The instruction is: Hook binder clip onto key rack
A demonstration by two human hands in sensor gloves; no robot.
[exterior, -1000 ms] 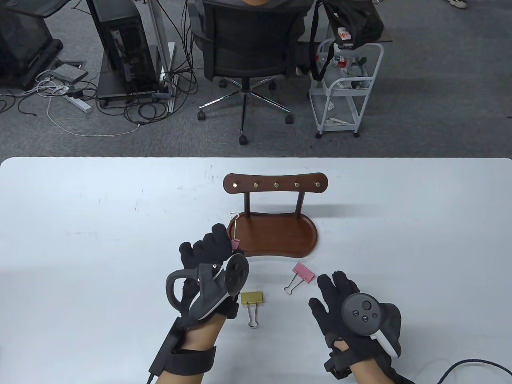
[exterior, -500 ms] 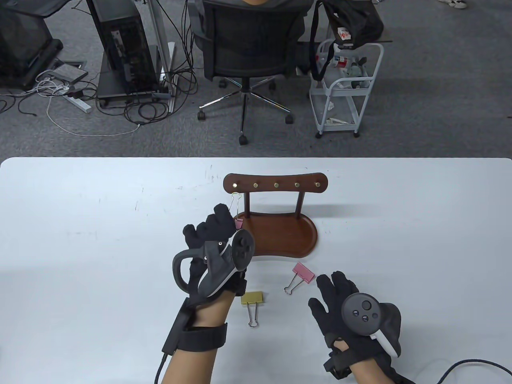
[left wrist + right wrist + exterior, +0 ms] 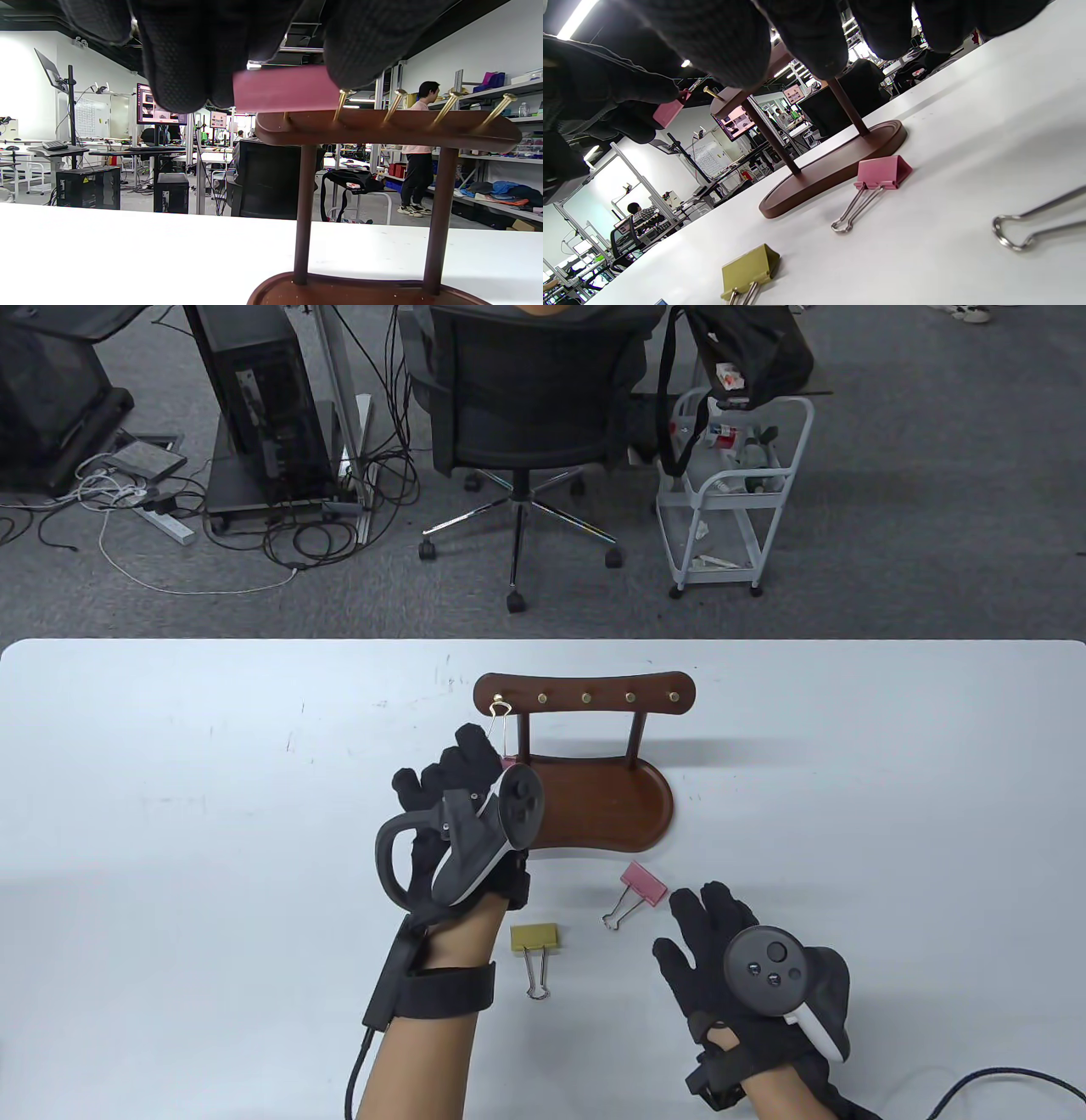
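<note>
As the left hand, pinching the pink clip, has risen toward 12 o'clock so its wire loop now meets the rack's leftmost peg, hooking looks nearly done, while the right hand rests spread and empty on the tabletop at 5 o'clock.

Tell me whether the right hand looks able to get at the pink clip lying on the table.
Probably yes. The right hand rests open on the table right beside the pink clip, with nothing between them. The left hand is busy up at the rack.
</note>
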